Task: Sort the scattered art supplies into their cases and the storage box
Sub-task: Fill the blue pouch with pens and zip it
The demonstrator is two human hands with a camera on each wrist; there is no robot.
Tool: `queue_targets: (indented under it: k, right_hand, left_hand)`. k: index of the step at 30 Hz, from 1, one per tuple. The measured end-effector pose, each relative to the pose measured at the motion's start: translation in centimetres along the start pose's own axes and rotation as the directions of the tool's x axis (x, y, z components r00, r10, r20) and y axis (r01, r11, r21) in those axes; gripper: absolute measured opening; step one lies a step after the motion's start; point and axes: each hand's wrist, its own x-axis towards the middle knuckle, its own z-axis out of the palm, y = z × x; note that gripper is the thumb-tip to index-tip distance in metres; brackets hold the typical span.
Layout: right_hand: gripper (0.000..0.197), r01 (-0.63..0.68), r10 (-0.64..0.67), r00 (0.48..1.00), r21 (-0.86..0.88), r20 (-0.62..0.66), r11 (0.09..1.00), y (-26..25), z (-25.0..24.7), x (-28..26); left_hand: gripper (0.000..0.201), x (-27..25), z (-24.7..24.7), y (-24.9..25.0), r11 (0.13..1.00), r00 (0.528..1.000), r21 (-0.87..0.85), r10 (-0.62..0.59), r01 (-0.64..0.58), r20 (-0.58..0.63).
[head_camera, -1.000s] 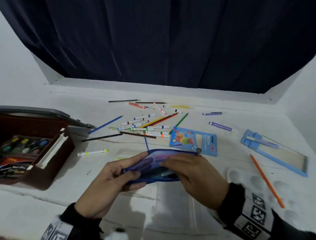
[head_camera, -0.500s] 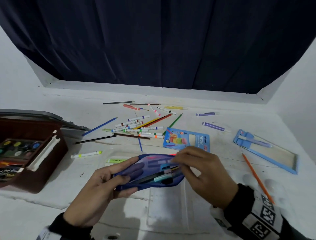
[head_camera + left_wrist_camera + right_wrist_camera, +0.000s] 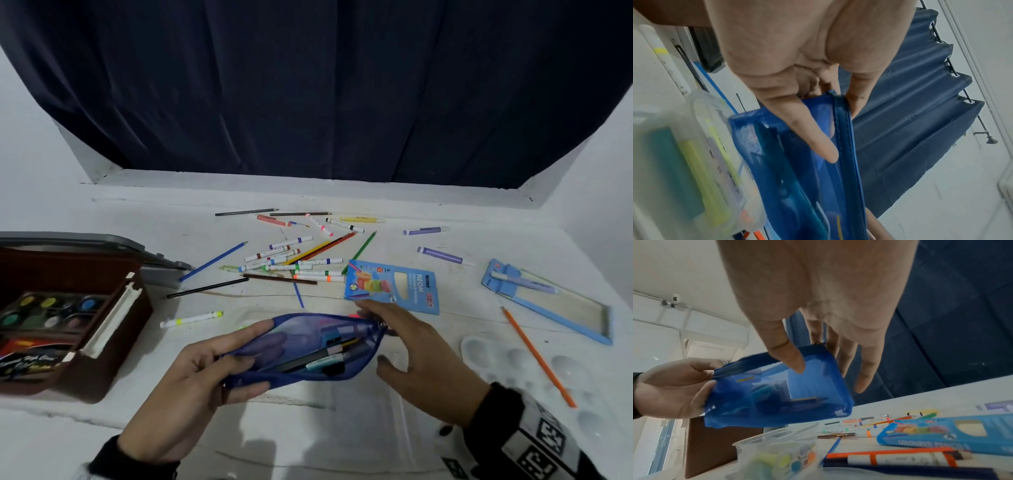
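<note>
Gripped in the left hand [image 3: 191, 387], a blue mesh pouch [image 3: 308, 346] gapes half-filled; the right hand [image 3: 418, 363] hovers released. Markers and pencils [image 3: 294, 257] litter the far worktop [image 3: 342, 428], unsorted.

The pouch [image 3: 305, 346] is held above the near middle of the table [image 3: 342, 421], with the left hand [image 3: 191, 387] at its left end and the right hand [image 3: 421, 363] at its right end. Pens lie inside it. Behind it lie the scattered markers [image 3: 294, 260]. The pencil box [image 3: 394, 286] lies right of them. The paint case [image 3: 68, 315] stands far left, the palette [image 3: 507, 363] near right.
</note>
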Motion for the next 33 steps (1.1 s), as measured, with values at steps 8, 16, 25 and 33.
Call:
queue_targets:
  k: [8, 16, 25, 33]
  right_hand:
    - [0.028, -0.037, 0.039, 0.998, 0.044, -0.042, 0.998, -4.6, 3.1, 0.3]
    - [0.030, -0.262, 0.274, 0.961, 0.222, -0.026, 0.939, -9.0, 8.1, 0.0]
    - [0.037, -0.289, 0.366, 0.914, 0.355, -0.174, 0.889, -11.0, 10.0, -0.3]
    - [0.036, -0.156, 0.250, 0.936, 0.345, -0.247, 0.925, -11.6, 9.9, -0.1]
  left_hand:
    - [0.078, -2.1, -6.3, 1.6, 0.962, 0.999, 0.268, 0.053, -0.048, -0.009]
    - [0.020, -4.2, -12.2, 2.2, 0.739, 0.984, 0.656, 0.175, -0.153, 0.033]
    - [0.035, -3.6, -8.6, 1.4, 0.449, 0.869, 0.753, 0.354, -0.482, 0.346]
    - [0.029, -0.4, -3.9, 0.7, 0.272, 0.812, 0.793, 0.408, -0.545, 0.419]
